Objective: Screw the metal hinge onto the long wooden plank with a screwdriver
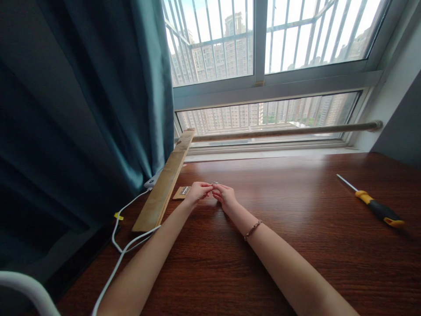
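Both hands meet over the middle of the dark wood table (279, 184), fingertips pinched together. My left hand (198, 191) and my right hand (225, 194) are closed around a small, silvery piece (215, 183) that pokes out above the fingertips. Its kind is too small to make out. Just left of my left hand lies a small cardboard piece (180, 193) with a dark and light strip (185, 190) on it. A braided bracelet (252, 230) circles my right wrist.
A long cardboard strip (164, 188) slants along the table's left side. White cables (115, 232) run beside it, from a white device (151, 181) near the blue curtain (138, 96). A yellow-and-black screwdriver (375, 206) lies at the right. A barred window (259, 83) stands behind.
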A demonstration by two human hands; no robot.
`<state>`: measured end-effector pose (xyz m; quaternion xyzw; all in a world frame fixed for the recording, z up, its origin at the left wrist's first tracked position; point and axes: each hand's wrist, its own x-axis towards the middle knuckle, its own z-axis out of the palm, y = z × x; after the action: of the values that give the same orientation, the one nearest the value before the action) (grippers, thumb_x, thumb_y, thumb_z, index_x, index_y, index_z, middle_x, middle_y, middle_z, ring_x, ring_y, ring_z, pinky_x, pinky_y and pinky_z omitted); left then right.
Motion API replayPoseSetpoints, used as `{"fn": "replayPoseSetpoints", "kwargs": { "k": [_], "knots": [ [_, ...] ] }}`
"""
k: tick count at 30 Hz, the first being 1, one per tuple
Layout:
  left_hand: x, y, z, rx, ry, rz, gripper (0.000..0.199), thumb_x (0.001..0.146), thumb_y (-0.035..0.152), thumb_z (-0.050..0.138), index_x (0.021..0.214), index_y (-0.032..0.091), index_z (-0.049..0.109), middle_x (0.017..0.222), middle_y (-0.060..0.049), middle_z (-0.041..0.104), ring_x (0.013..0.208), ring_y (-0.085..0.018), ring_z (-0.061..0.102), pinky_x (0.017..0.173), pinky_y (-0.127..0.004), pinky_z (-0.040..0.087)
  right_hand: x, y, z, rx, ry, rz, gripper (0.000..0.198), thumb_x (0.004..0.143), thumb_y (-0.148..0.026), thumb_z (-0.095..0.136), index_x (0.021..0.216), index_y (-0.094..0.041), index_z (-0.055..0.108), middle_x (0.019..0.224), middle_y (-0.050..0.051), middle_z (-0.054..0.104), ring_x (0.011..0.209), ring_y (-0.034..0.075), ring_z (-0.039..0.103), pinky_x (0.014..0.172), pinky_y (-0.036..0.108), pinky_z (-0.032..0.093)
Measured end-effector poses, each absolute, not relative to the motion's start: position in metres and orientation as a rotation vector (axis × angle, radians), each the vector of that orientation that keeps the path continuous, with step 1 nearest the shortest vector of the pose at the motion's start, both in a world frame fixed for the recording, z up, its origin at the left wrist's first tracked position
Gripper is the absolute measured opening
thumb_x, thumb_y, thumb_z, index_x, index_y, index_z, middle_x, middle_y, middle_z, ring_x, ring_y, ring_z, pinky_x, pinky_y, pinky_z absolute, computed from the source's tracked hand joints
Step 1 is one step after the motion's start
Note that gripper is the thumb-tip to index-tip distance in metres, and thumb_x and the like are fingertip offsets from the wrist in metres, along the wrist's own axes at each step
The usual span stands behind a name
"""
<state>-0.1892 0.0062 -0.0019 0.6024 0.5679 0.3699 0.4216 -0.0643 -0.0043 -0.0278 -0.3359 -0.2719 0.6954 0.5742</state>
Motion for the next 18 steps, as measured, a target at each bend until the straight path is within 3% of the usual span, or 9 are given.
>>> {"fn": "replayPoseSetpoints", "kwargs": {
  "k": [11,18],
  "knots": [
    [-0.1891,0.0029,-0.0004,1.421,1.363,0.997,0.046,0.053,0.051,0.073,0.074,0.010,0.069,0.053,0.000,0.055,0.042,-0.003,0.032,0.042,-0.021,0.018,-0.0649,-0.0067,-0.0227,-0.827,-0.516,1.585,0.033,0.047,-0.029,0.077,0.076,-0.014,0.071,0.078,0.006,0.069,0.067,0.014,0.058,0.056,0.021,0.041],
    [-0.1864,0.0029,-0.0018,1.134,1.326,1.133,0.047,0.044,0.044,0.080,0.076,0.012,0.069,0.072,-0.007,0.065,0.061,-0.011,0.055,0.056,-0.022,0.041,-0.0634,-0.0065,-0.0215,-0.774,-0.460,1.616,0.031,0.047,-0.027,0.078,0.074,-0.014,0.068,0.077,0.006,0.068,0.066,0.014,0.061,0.057,0.021,0.044]
  ]
}}
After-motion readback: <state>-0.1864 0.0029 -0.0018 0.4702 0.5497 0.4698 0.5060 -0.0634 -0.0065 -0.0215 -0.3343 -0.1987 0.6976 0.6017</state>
